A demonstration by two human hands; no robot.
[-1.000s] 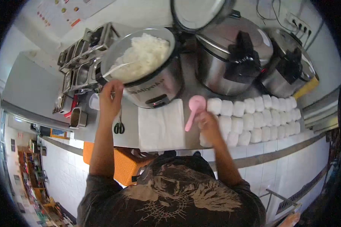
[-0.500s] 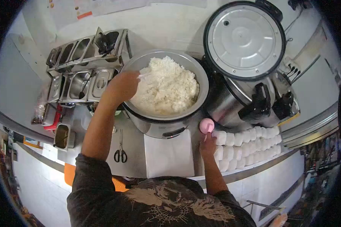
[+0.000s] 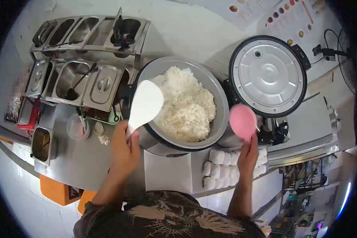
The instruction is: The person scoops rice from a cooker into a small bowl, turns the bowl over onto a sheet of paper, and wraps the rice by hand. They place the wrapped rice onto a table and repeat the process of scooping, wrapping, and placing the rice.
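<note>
My left hand (image 3: 125, 148) is closed around the handle of a white rice paddle (image 3: 147, 102), its broad blade raised at the left rim of a large cooker pot (image 3: 222, 119). Inside the pot lies a heap of white rice (image 3: 186, 105). In my right hand (image 3: 248, 158) is a pink scoop (image 3: 242, 121), gripped by its handle and held up just right of the pot. Several white wrapped bundles (image 3: 217, 170) sit in rows below the scoop. A stack of white paper sheets (image 3: 168, 170) lies in front of the pot.
Steel food pans (image 3: 71, 81) stand in two tiers at the left, near a small steel container (image 3: 43, 144) and a plastic tub (image 3: 78, 127). At the right rises an open cooker lid (image 3: 269, 73). Orange stools (image 3: 57, 190) are below the counter.
My left hand has come out of the pot, bringing the rice paddle into view. My right hand has lifted the pink scoop from beside the bundles. The whole view has shifted and turned.
</note>
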